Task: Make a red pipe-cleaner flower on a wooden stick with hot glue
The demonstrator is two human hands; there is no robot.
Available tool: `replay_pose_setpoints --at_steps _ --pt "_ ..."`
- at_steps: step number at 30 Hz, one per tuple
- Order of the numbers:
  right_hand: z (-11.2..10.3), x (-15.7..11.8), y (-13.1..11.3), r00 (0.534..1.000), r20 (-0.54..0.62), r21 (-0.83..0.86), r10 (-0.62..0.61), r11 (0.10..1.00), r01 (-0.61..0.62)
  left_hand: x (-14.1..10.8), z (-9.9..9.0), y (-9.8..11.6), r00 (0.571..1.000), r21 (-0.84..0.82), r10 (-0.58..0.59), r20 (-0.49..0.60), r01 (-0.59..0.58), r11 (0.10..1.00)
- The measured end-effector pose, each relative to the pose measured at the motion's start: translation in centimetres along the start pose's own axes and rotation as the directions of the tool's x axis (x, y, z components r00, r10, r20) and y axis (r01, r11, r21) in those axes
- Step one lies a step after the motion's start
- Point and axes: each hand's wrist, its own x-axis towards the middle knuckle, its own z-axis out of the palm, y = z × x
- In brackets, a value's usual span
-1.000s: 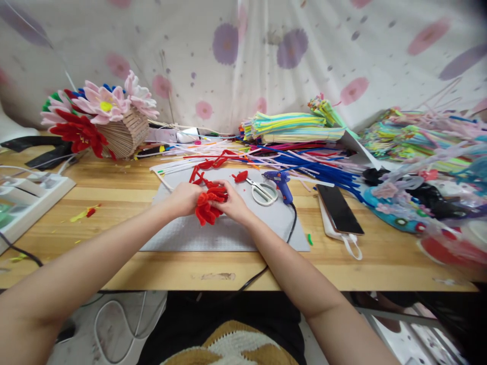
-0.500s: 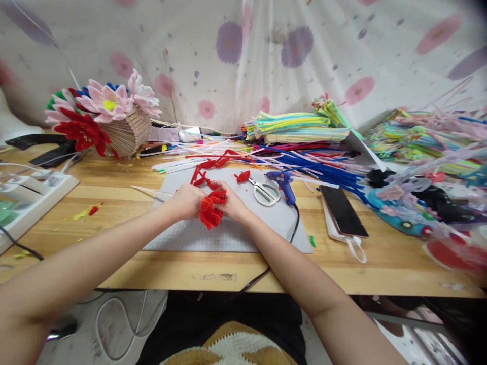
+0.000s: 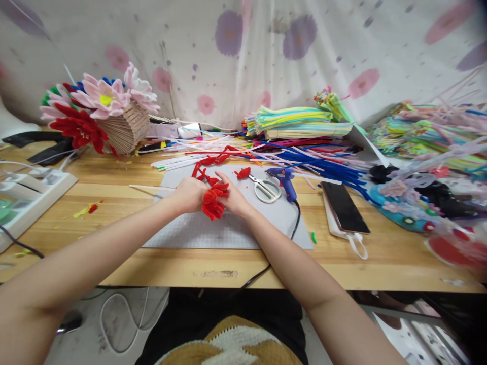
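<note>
A fuzzy red flower (image 3: 214,202) is held between my two hands above the grey mat (image 3: 243,238). My left hand (image 3: 190,195) is closed at the flower's left side, with a pale stick reaching out to its left. At the flower's right side, my right hand (image 3: 231,196) grips it, the thumb or a finger pointing up. Just behind my hands lie joined red fuzzy pieces (image 3: 209,161). One loose red piece (image 3: 243,174) touches the tips of the scissors (image 3: 267,190), right of my hands.
A blue glue gun (image 3: 286,183) with a black cord lies right of the scissors, and a phone (image 3: 345,208) farther right. Bundled fuzzy stems (image 3: 300,121) line the back. At left are a flower basket (image 3: 125,126) and a white power strip (image 3: 36,203).
The red flower has turned and risen slightly between my hands. A digit of my right hand now sticks up more. The whole view has shifted a little.
</note>
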Motion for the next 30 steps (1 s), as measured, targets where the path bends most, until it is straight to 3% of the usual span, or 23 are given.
replay_pose_setpoints --at_steps 7,11,14,17,21,27,30 --pt "-0.4 -1.1 -2.1 0.985 -0.169 -0.039 -0.020 0.999 0.014 0.0 0.2 -1.3 0.996 -0.123 -0.094 0.000 0.093 0.988" --pt "-0.9 -2.5 -3.5 0.941 -0.282 -0.179 -0.186 0.974 0.139 0.0 0.6 -2.6 0.991 -0.175 -0.095 -0.098 0.077 0.982" --pt "-0.6 -3.2 -4.4 0.923 -0.194 -0.326 -0.331 0.910 0.258 -0.1 1.2 -3.3 0.989 -0.192 -0.056 -0.139 0.029 0.981" --pt "0.0 -3.4 -4.9 0.919 -0.099 -0.366 -0.382 0.873 0.323 -0.1 1.6 -3.3 0.984 -0.210 -0.036 -0.172 -0.001 0.978" --pt "0.4 -2.9 -4.6 0.941 -0.069 -0.295 -0.331 0.908 0.297 0.1 1.8 -3.1 0.983 -0.207 -0.047 -0.180 0.009 0.978" --pt "-0.2 -2.0 -2.9 0.974 -0.091 -0.005 -0.207 0.978 0.207 0.6 2.0 -2.9 0.987 -0.078 -0.078 -0.139 0.068 0.995" --pt "0.0 -1.8 -2.4 0.974 -0.147 0.021 -0.173 0.984 0.178 0.7 2.2 -2.5 0.986 -0.046 -0.086 -0.141 0.080 0.996"
